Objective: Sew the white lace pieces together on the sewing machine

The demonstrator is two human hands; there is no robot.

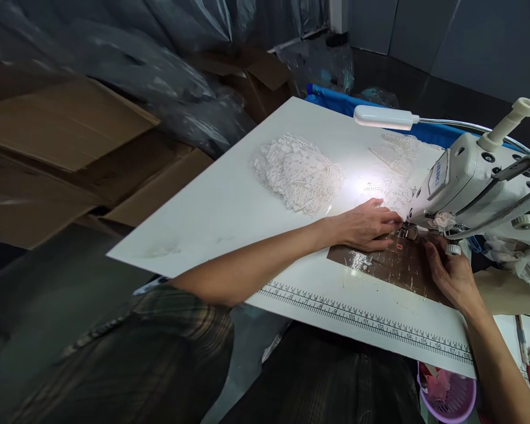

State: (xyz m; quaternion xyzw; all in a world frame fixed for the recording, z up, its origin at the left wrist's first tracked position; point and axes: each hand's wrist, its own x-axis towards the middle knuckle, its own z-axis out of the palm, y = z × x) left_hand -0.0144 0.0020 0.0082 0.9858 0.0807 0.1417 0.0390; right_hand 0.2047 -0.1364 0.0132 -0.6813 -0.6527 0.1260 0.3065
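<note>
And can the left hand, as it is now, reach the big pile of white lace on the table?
Probably yes: the lace pile lies close to the left hand, on the same white tabletop, and I see nothing standing between them.

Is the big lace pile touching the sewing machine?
Apart. The head view shows white tabletop between the lace pile and the sewing machine.

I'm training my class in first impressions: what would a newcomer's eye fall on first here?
Probably the white sewing machine at the right, with a small lamp throwing a bright patch onto the white tabletop. Next, the heap of white lace lying beyond the left forearm. Then the left hand and right hand, flanking the presser foot.
</note>
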